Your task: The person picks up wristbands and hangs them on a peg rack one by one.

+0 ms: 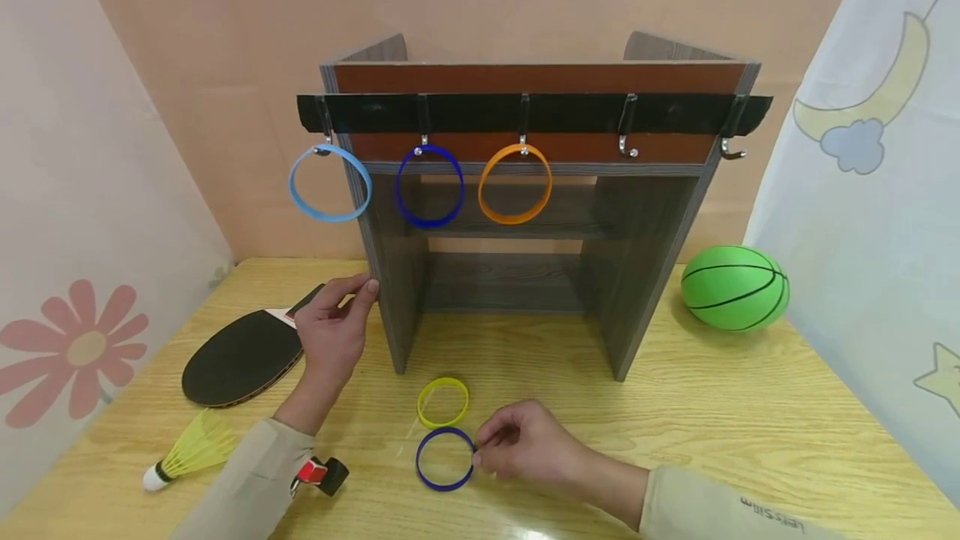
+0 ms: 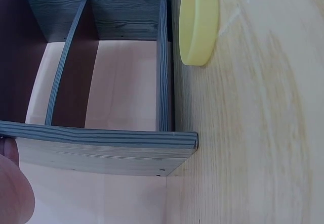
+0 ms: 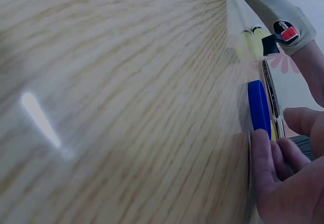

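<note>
My left hand (image 1: 333, 327) touches the front edge and outer side of the left panel of a grey wooden shelf (image 1: 397, 290). The left wrist view shows part of this hand by the panel. My right hand (image 1: 532, 444) is at the right edge of a dark blue ring (image 1: 422, 473) that lies flat on the table. In the right wrist view a fingertip touches the blue ring (image 3: 259, 107), while the thumb stands apart from it. A yellow ring (image 1: 466, 400) lies just behind it. Light blue (image 1: 367, 182), blue (image 1: 461, 190) and orange (image 1: 550, 186) rings hang from hooks along the shelf top.
Two hooks at the right, one of them a silver hook (image 1: 632, 127), carry no ring. A green ball (image 1: 735, 286) sits right of the shelf. At the left lie a black table tennis bat (image 1: 240, 357) and a yellow shuttlecock (image 1: 195, 448) on the wooden table (image 1: 750, 423).
</note>
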Motion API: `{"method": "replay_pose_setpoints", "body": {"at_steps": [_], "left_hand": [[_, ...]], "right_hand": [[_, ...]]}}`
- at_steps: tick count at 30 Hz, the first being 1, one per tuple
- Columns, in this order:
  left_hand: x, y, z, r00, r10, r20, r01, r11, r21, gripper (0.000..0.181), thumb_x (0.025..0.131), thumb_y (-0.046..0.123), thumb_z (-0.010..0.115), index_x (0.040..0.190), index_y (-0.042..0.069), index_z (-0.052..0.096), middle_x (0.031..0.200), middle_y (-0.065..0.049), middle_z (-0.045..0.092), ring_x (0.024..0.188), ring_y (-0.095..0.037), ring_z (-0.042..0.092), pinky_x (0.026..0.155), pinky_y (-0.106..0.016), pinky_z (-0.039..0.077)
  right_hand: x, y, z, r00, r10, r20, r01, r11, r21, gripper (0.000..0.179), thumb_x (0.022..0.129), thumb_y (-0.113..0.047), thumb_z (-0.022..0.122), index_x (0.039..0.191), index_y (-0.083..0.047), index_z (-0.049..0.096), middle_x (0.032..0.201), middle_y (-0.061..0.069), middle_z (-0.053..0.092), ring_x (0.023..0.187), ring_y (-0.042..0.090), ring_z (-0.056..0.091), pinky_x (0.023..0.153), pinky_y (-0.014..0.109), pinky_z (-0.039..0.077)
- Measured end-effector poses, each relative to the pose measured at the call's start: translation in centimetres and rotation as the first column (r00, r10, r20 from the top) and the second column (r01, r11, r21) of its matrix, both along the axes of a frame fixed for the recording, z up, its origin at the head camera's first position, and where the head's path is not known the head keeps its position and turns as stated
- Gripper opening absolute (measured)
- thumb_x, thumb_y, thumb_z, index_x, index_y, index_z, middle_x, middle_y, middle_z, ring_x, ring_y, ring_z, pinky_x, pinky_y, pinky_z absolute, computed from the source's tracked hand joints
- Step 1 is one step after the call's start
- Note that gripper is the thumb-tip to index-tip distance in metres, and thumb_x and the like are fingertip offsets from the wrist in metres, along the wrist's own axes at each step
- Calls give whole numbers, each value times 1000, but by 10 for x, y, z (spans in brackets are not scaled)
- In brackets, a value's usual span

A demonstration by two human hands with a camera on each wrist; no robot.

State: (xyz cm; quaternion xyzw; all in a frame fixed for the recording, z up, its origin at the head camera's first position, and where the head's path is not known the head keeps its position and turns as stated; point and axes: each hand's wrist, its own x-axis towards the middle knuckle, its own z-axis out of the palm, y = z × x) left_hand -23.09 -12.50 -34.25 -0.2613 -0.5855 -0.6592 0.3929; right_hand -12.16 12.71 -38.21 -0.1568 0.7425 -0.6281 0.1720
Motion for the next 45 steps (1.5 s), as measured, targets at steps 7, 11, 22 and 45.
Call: {"method": "replay_pose_setpoints", "body": {"at_steps": [7,11,22,45], "left_hand": [[1,0,0,1000,3,-5,-3,1000,-8,15,85,-7,66,94,-18,65,81,-16,65,77,-12,64,75,-25,55],[1,-1,-1,1000,-19,-19,19,1000,9,15,85,-8,66,94,-19,65,81,-15,65,78,-13,64,74,-24,56],[0,-5,0,1000,5,-7,-5,1000,-13,16,86,-5,67,94,-19,65,81,-16,65,78,-12,64,76,-25,55],[0,1,-1,1000,1,-10,-1,1000,10,15,85,-6,67,93,-18,66,82,-16,66,78,-13,64,76,-26,56]], "right_hand": [[-3,-7,-2,1000,-27,-5,27,999,41,18,77,0,73,91,8,65,75,7,63,60,18,60,52,29,55],[-5,-11,-4,998,-37,-47,40,997,66,15,76,0,75,86,6,67,70,6,64,55,17,60,49,28,55],[-7,-18,-7,990,-49,-133,72,983,170,12,77,-10,79,76,-3,69,63,1,64,48,18,60,44,25,52],[-1,-5,-6,992,2,-124,15,990,140,9,74,5,73,76,-2,67,69,2,61,54,13,57,48,27,55]]}}
